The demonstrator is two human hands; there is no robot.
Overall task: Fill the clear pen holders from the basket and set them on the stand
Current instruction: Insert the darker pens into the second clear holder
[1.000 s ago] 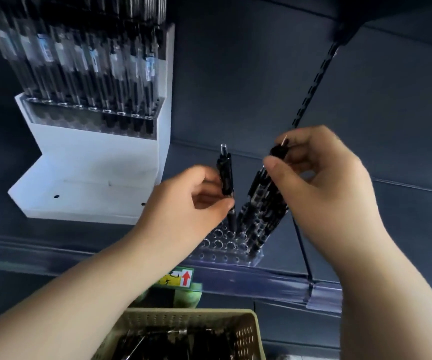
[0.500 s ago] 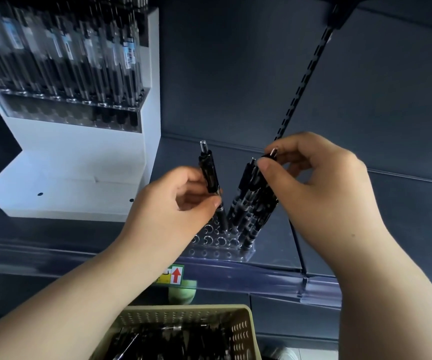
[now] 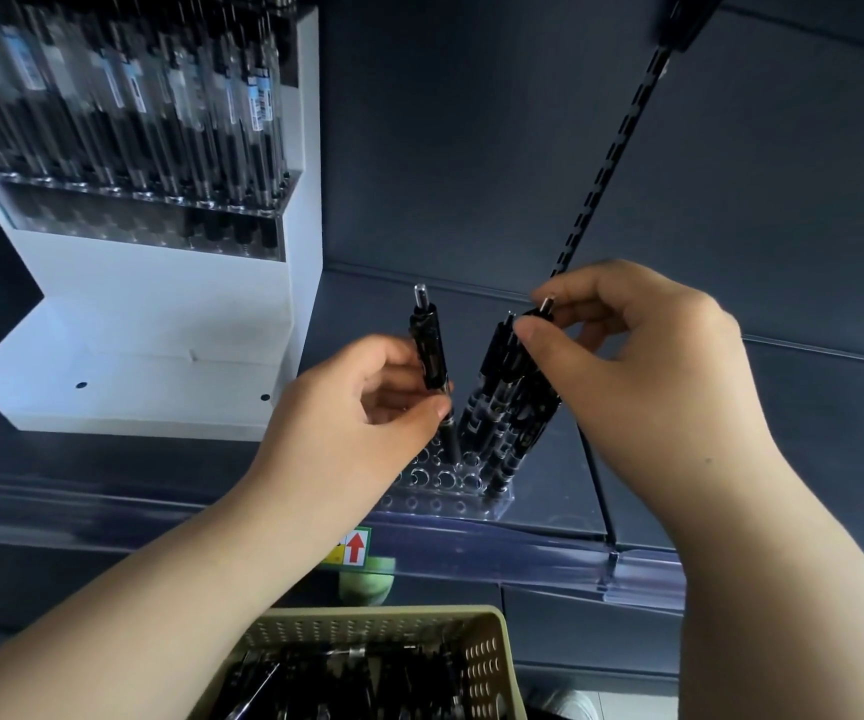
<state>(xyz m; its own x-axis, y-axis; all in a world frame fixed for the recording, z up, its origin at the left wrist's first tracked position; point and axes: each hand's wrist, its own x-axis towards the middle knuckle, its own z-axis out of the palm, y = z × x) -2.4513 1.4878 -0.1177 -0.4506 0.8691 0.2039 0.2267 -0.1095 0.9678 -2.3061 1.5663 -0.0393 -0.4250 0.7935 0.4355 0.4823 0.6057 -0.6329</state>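
Now your left hand [image 3: 357, 407] pinches a black pen [image 3: 430, 350], tip below fingers, for seating. Your right hand [image 3: 643, 366] clamps neighbouring pens [image 3: 510, 407] aside.

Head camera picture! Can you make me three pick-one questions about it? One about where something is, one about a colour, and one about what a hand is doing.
1. Where is the basket?
A. At the top of the picture
B. At the bottom of the picture, nearest the camera
C. Far off on the right

2. What colour is the stand?
A. White
B. Red
C. Yellow

3. What is the left hand doing?
A. Lying flat and holding nothing
B. Digging in a bag
C. Pinching one black pen at the clear holder

Answers: 1 B, its beige rim shows along the bottom edge. 2 A, its steps and side wall are plain white. 3 C, its thumb and fingers close on the pen's barrel above the holder's holes.
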